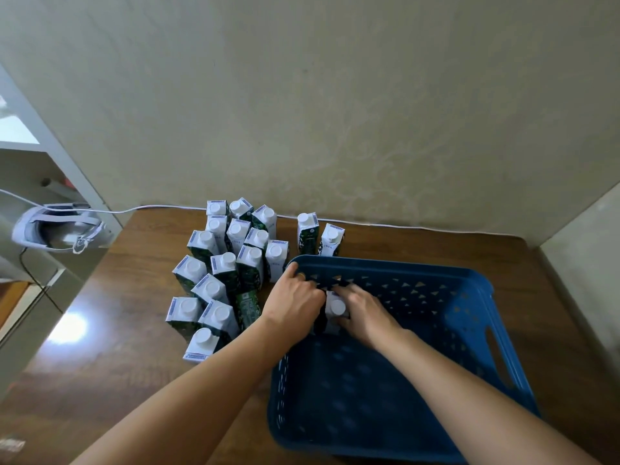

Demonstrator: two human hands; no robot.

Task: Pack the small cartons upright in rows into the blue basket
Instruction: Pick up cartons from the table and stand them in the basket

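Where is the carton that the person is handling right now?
The carton stands inside the blue basket, in its far left corner, held between the left hand and the right hand.

Counted the cartons [219,312]: fifteen bunched toward the desk's [127,297] far left, two more cartons [307,229] just behind the single blue basket's [469,275] far rim, plus one carton [336,308] inside it. Eighteen total, though the bunch may hide another.
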